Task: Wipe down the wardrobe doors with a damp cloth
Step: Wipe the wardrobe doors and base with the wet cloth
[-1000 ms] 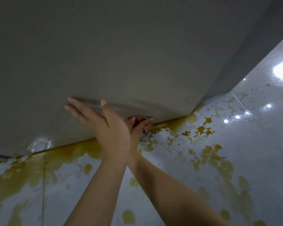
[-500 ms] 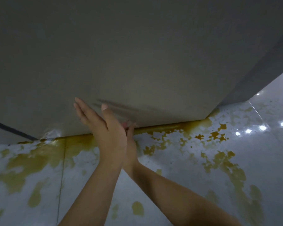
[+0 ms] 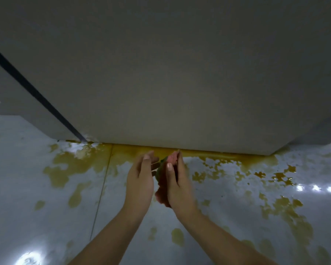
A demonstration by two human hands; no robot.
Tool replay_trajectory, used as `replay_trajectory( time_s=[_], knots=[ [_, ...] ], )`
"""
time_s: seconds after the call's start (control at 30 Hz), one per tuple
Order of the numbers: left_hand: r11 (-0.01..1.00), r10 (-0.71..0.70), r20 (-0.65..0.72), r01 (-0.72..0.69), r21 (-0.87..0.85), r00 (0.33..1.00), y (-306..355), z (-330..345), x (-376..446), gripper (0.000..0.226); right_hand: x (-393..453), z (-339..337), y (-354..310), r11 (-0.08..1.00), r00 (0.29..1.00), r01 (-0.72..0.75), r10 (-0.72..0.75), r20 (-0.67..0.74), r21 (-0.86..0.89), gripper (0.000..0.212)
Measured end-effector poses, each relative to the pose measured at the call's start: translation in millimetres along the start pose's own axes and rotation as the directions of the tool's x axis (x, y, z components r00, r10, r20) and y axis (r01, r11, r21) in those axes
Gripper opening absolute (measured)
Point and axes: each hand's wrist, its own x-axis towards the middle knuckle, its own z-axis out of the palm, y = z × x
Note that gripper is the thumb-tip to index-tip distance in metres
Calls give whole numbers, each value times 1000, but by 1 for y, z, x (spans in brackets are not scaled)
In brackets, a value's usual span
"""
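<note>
While below door (image 3: 180, 83) | cloth (image 3: 163, 186) between left hand (image 3: 140, 180), right hand (image 3: 178, 185)

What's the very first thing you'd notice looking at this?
The yellow-brown spill splashed across the shiny floor, pooling along the foot of the big grey wardrobe door. Next, in the middle, the left hand and right hand with a pinkish cloth between them.
</note>
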Motion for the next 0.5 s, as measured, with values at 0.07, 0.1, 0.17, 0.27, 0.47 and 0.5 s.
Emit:
replay_trajectory(
  time_s=[0.07,0.1,0.17,0.27,0.47,0.5],
  knots=[
    [999,-43,65,44,-8,997,5,-10,-3,30,0,8,-3,999,1000,7,-8,20,35,56],
    [998,-63,88,65,-16,994,9,-17,-3,29,-1,13,-5,999,999,14,-16,29,41,56],
    [995,-97,121,100,-20,988,20,-33,0,28,-3,20,-12,999,998,21,-24,64,39,56],
    [993,-118,229,112,39,966,37,-69,3,31,-7,35,-29,1000,987,16,-20,161,25,55],
    [984,-179,337,175,42,924,72,-142,-5,34,-19,75,-71,998,917,7,15,399,-55,55],
    [981,-185,331,191,15,925,76,-152,-7,34,-20,79,-81,996,904,10,29,426,-88,52]
  ],
)
